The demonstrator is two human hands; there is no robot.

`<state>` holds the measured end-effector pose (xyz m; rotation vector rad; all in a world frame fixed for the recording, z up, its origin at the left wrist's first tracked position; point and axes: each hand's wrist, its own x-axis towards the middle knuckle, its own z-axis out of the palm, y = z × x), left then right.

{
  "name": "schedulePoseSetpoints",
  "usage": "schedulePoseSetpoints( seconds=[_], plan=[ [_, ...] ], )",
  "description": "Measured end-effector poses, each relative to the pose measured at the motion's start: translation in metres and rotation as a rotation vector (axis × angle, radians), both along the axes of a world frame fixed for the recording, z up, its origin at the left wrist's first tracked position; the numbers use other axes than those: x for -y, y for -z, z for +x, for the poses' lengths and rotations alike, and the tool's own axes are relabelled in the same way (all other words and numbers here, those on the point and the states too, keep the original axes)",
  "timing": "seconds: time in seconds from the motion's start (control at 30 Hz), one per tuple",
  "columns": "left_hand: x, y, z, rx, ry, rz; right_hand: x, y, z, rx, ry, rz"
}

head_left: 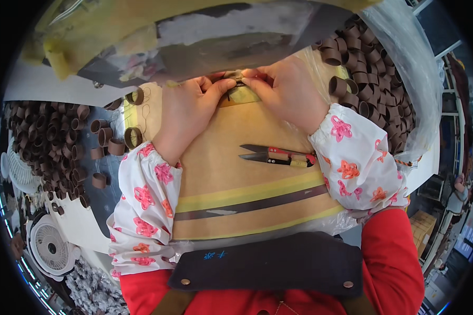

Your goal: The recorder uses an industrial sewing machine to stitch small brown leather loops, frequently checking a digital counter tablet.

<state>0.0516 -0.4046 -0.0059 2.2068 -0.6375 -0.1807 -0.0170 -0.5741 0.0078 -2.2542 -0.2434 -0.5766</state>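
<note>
Both my hands meet at the far middle of the work surface, just under a machine head (220,44) wrapped in yellowish tape. My left hand (192,105) pinches a small brown piece (238,80) between thumb and fingers. From the other side my right hand (291,89) pinches the same piece, with its thumb and forefinger close to my left thumb. Fingers cover most of the piece, so its full shape is hidden. A pair of thread snips (291,157) with dark blades and red handles lies on the tan surface (236,173), nearer to me.
Brown rings (47,142) are heaped at the left, with a few loose ones (105,137) beside my left forearm. Another heap of brown rings (376,79) lies at the right, next to clear plastic sheeting (415,79). Loose thread (146,113) trails near my left wrist. A white fan (51,248) stands lower left.
</note>
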Motion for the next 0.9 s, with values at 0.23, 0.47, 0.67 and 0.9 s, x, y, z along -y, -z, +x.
schedulePoseSetpoints(
  seconds=[0.23, 0.47, 0.67, 0.9],
  plan=[
    [0.004, -0.012, -0.006, 0.006, 0.041, -0.040, 0.001, 0.004, 0.000, 0.030, 0.087, -0.097],
    [0.001, -0.001, -0.001, 0.020, 0.062, -0.106, -0.004, -0.002, 0.000, -0.046, 0.140, -0.246],
    [0.000, -0.007, -0.004, 0.002, 0.040, -0.052, -0.002, -0.002, 0.001, -0.039, 0.109, -0.204],
    [0.007, -0.013, -0.008, 0.005, 0.027, -0.077, 0.002, 0.003, -0.002, -0.064, 0.096, -0.163]
  ],
)
